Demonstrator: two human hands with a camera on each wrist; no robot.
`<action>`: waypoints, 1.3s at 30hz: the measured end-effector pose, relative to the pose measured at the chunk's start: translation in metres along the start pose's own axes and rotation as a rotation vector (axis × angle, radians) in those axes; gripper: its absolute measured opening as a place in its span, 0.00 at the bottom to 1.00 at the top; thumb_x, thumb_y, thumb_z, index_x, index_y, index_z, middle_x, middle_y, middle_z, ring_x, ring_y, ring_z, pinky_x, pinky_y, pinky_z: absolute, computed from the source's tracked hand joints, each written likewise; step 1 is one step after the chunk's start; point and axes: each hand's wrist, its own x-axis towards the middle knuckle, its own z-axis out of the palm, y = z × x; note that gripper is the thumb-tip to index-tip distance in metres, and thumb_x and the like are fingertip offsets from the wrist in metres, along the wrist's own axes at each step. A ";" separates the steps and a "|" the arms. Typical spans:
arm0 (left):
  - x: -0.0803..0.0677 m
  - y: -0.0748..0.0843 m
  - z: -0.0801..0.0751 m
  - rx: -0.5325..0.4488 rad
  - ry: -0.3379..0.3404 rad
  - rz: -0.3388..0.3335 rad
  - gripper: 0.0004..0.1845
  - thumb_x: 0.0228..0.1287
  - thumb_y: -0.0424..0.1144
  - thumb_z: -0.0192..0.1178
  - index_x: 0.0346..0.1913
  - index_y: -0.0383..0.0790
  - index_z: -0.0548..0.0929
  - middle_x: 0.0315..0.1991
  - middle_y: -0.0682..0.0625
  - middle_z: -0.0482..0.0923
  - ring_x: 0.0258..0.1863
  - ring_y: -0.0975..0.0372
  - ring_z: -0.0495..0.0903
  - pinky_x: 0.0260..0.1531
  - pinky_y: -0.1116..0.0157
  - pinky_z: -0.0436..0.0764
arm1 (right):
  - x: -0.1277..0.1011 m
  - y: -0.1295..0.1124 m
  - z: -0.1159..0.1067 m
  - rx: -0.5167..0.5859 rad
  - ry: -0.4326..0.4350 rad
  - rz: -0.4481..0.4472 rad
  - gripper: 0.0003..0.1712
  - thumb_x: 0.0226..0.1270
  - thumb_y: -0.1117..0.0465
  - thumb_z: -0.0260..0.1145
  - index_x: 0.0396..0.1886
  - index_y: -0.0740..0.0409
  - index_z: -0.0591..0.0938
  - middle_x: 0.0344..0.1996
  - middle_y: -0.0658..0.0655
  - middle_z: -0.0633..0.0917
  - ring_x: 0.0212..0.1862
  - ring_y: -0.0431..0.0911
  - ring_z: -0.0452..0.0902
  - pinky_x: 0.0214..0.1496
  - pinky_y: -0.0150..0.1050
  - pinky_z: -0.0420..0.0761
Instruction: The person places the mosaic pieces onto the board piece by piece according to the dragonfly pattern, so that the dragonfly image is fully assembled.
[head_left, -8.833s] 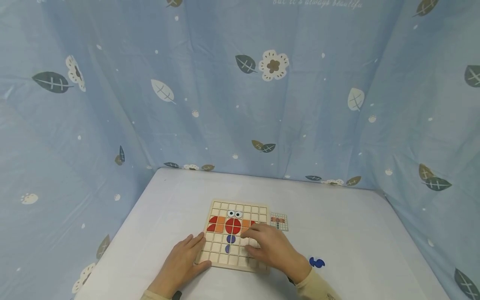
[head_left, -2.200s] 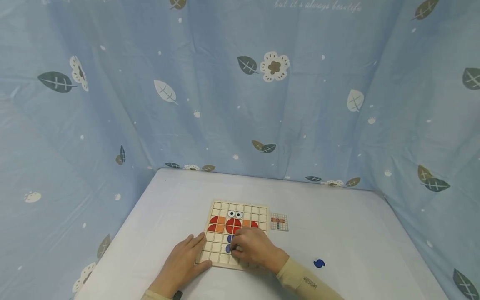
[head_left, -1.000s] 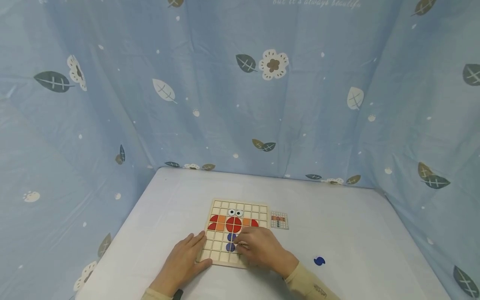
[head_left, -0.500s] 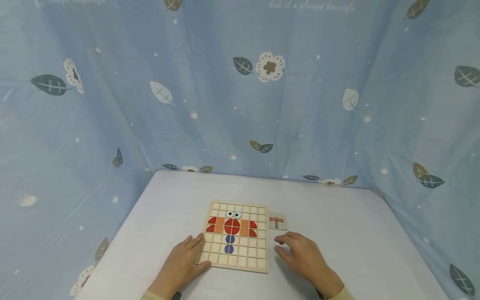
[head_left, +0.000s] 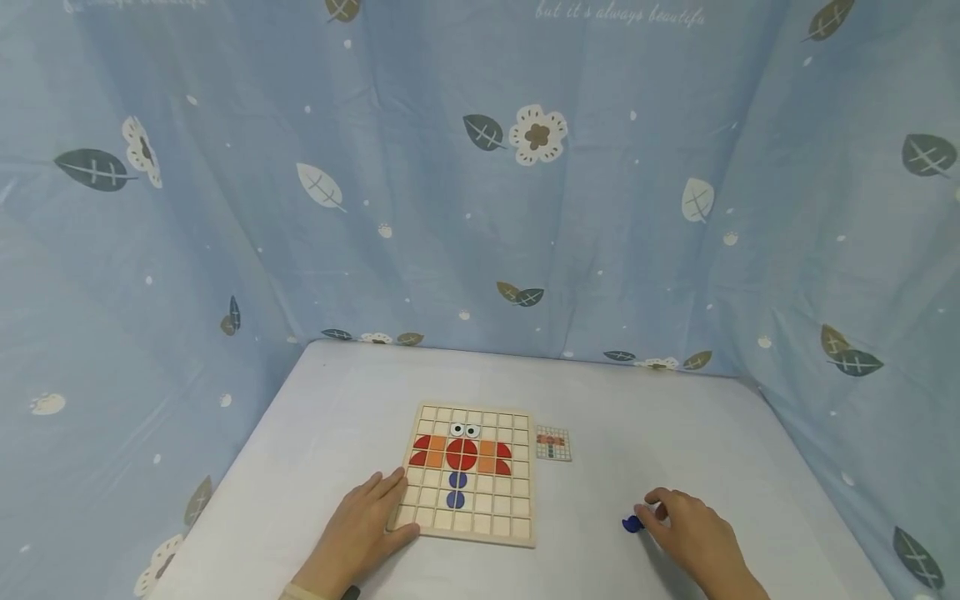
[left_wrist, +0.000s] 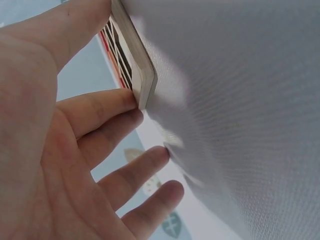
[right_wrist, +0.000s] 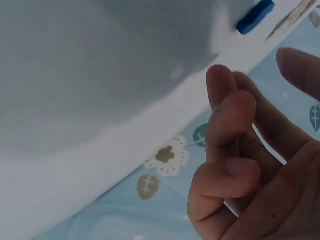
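Left hand: I see my left hand point(head_left: 360, 533) lying flat on the worktop point(head_left: 675, 433), fingers straight and relaxed, fingertips against the near-left corner of the wooden grid board point(head_left: 517, 417); the left wrist view shows the fingers point(left_wrist: 105, 107) touching the board's edge; it grips nothing, only steadies

Board: a figure of coloured tiles sits in the grid; two white eyes on top, a red circle flanked by orange squares and red curved pieces, two blue circles point(head_left: 456, 490) stacked below; the lowest rows are bare

Pattern card: a small printed card point(head_left: 553, 442) lies just beside the board's right edge, apart from both hands

Blue piece: the loose blue tile point(head_left: 632, 523) lies on the worktop well right of the board; my fingertips are at it

Right hand: my right hand point(head_left: 693, 537) has its fingers loosely curled toward the blue piece, touching or nearly so; I cannot tell that a pinch has closed yet

Step in hand: I judge this as fetching the next blue piece

Next move: calls for a firm pinch on the thin tile, a lift, then a carry left to a free cell under the blue circles
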 end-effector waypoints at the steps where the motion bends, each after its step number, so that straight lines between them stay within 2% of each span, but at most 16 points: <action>1: 0.000 0.000 0.000 -0.001 -0.001 -0.001 0.41 0.58 0.60 0.70 0.67 0.34 0.78 0.70 0.44 0.73 0.68 0.41 0.70 0.66 0.42 0.71 | -0.001 0.001 0.001 0.004 -0.018 0.006 0.17 0.66 0.45 0.70 0.43 0.53 0.87 0.31 0.46 0.85 0.30 0.43 0.80 0.26 0.43 0.81; 3: 0.000 0.000 -0.001 0.002 -0.001 -0.001 0.41 0.58 0.60 0.70 0.67 0.34 0.78 0.70 0.44 0.73 0.68 0.41 0.70 0.66 0.42 0.71 | -0.004 0.001 0.003 0.010 -0.035 0.010 0.16 0.65 0.45 0.70 0.41 0.52 0.87 0.30 0.45 0.85 0.30 0.42 0.79 0.27 0.42 0.81; 12: -0.001 0.000 0.000 0.001 0.008 0.003 0.41 0.58 0.60 0.71 0.66 0.34 0.78 0.70 0.44 0.73 0.68 0.41 0.70 0.66 0.43 0.71 | -0.003 -0.013 0.015 -0.017 -0.004 -0.016 0.13 0.60 0.47 0.75 0.32 0.50 0.86 0.26 0.43 0.83 0.29 0.41 0.79 0.29 0.44 0.83; 20: 0.000 0.000 0.000 0.002 -0.003 0.004 0.42 0.57 0.60 0.71 0.66 0.34 0.78 0.69 0.44 0.73 0.68 0.41 0.70 0.66 0.42 0.71 | -0.006 -0.023 0.020 -0.117 0.030 -0.050 0.18 0.56 0.45 0.77 0.35 0.53 0.86 0.24 0.46 0.80 0.26 0.41 0.77 0.24 0.41 0.82; 26: 0.001 -0.001 0.000 0.008 -0.014 0.000 0.42 0.57 0.61 0.71 0.67 0.34 0.78 0.70 0.44 0.73 0.68 0.42 0.70 0.66 0.43 0.71 | -0.006 -0.025 0.024 -0.093 0.075 -0.073 0.11 0.53 0.53 0.80 0.32 0.49 0.85 0.25 0.45 0.81 0.27 0.41 0.80 0.25 0.41 0.83; 31: 0.001 -0.001 0.001 0.012 -0.006 0.002 0.42 0.57 0.61 0.71 0.67 0.34 0.78 0.70 0.44 0.73 0.68 0.42 0.70 0.66 0.43 0.71 | -0.003 -0.027 0.026 -0.077 0.069 -0.081 0.09 0.54 0.57 0.79 0.32 0.48 0.86 0.27 0.45 0.82 0.30 0.43 0.82 0.27 0.43 0.83; 39: 0.002 -0.001 0.001 0.015 -0.017 0.000 0.42 0.57 0.61 0.71 0.67 0.35 0.78 0.70 0.45 0.73 0.68 0.43 0.70 0.66 0.43 0.71 | -0.001 -0.031 0.028 -0.071 0.063 -0.089 0.10 0.54 0.53 0.80 0.29 0.45 0.85 0.26 0.41 0.81 0.30 0.40 0.81 0.28 0.41 0.83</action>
